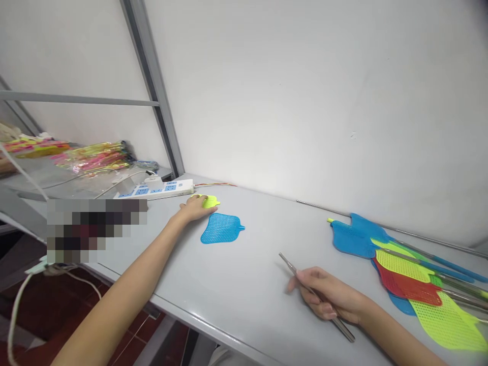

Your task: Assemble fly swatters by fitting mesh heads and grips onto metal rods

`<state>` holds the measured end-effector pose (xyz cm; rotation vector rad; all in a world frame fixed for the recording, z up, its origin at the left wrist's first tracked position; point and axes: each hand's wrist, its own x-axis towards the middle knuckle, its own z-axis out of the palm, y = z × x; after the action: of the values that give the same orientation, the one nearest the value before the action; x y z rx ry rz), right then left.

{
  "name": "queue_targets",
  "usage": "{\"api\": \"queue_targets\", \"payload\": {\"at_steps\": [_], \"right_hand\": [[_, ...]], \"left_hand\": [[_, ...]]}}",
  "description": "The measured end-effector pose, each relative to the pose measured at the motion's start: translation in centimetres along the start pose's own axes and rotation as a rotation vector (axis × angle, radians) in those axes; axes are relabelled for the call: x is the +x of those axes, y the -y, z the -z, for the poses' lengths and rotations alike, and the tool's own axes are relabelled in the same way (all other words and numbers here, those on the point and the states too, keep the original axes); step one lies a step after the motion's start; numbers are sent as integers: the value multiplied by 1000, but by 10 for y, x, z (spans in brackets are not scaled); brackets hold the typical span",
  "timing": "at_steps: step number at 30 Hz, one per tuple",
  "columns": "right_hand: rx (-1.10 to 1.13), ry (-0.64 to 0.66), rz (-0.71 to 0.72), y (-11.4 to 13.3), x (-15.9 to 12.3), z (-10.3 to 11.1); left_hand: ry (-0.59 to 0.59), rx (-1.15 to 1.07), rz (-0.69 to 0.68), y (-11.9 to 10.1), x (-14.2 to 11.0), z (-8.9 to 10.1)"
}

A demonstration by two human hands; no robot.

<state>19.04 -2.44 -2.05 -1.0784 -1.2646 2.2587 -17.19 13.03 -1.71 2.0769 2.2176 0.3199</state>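
Observation:
My left hand [195,207] reaches far across the grey table [247,284] and closes its fingers on a yellow-green fly-swatter head [210,202] beside the power strip. A blue swatter head [221,228] lies flat just in front of that hand. My right hand [328,297] rests on the table near the front edge, fingers curled around a thin metal rod [295,268] that points up and to the left.
A pile of finished swatters [404,272] in blue, yellow-green and red, with metal handles, lies at the right. A white and blue power strip [156,190] with cables sits at the back left. Bagged colourful items [95,155] lie on a shelf at the left. A white wall stands behind.

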Motion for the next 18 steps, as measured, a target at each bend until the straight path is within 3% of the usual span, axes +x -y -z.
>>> {"api": "queue_targets", "payload": {"at_steps": [5, 9, 13, 18], "right_hand": [[40, -17, 17, 1, 0, 0], [62, -7, 20, 1, 0, 1], [100, 4, 35, 1, 0, 2], [114, 10, 51, 1, 0, 1]], "left_hand": [[-64, -37, -85, -7, -1, 6], [-188, -80, -183, -15, -9, 14], [-304, -86, -188, -18, -13, 18], [-359, -102, -223, -17, -10, 15]]}}
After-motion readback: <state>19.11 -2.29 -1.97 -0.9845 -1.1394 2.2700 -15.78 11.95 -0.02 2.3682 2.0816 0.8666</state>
